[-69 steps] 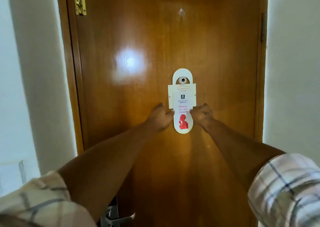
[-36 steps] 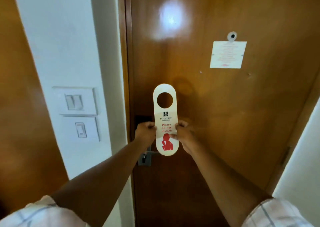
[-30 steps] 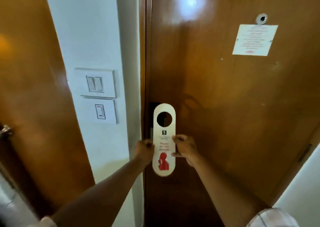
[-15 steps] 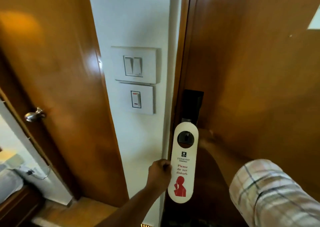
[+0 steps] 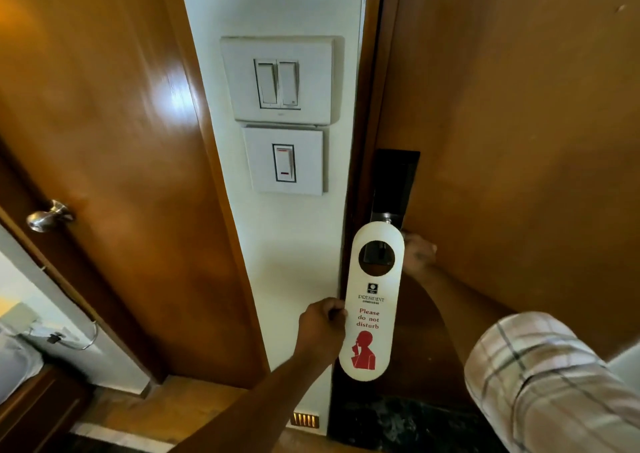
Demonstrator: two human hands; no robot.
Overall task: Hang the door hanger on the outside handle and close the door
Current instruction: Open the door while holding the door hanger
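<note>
A white "Please do not disturb" door hanger with a round hole and a red figure is held upright by its left edge in my left hand. It hangs in front of the wooden door, just below the black lock plate. My right hand reaches past the hanger and is closed on the door's inside handle, which is mostly hidden behind the hanger and the hand. The door stands shut in its frame.
Two white switch plates sit on the narrow wall strip left of the door. Further left is another wooden door with a metal knob. A small vent glows at floor level.
My right hand let go of the hanger and went to the door handle. The left hand alone now holds the hanger. My view swung left and down toward the lock.
</note>
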